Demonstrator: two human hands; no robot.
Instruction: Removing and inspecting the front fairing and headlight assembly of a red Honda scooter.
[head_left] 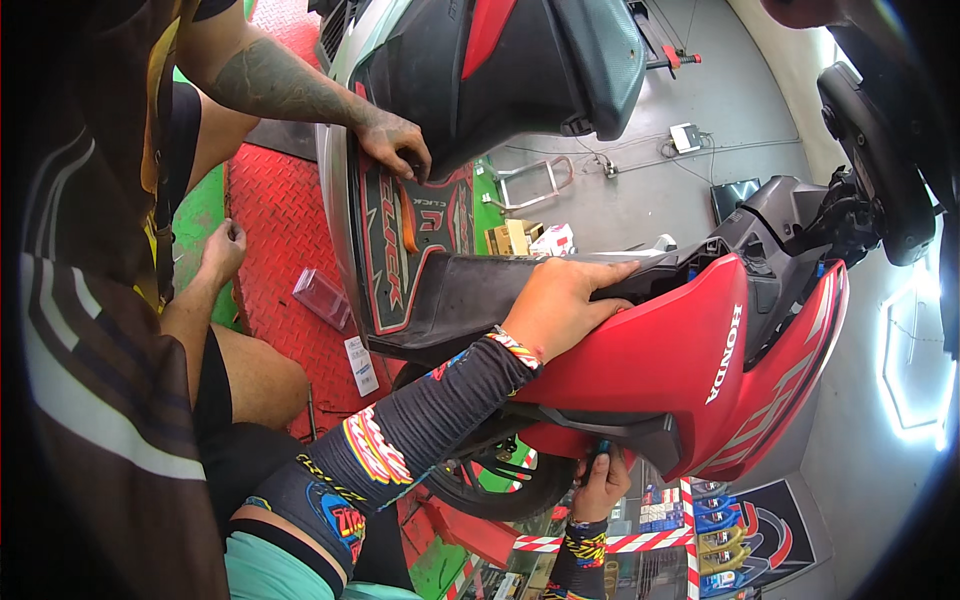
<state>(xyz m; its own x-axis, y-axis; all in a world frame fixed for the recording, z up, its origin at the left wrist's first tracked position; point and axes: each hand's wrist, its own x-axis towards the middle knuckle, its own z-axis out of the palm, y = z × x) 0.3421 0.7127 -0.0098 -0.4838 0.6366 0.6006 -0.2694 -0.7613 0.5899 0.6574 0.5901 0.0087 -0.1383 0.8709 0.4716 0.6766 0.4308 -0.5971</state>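
Observation:
A red scooter front fairing (640, 350) fills the middle and right, with black plastic trim along its upper edge. My left hand (570, 305) lies over that edge, fingers stretched out and spread, one along the black trim and the thumb on the red panel. Lower down, my right hand (603, 488) is closed around a small dark hand tool (602, 450) with a teal part. The tool is upright against the fairing's underside, beside a dark grey trim piece (640, 432). Its tip is hidden, so its exact kind does not show.
A co-worker sits at left, one hand (400, 145) by the scooter's footboard (420, 230). On the red tread plate (275, 215) lie a clear plastic box (322, 298) and a white card (361, 366). Bottles (720, 540) line the lower right; handlebars (880, 190) reach in at right.

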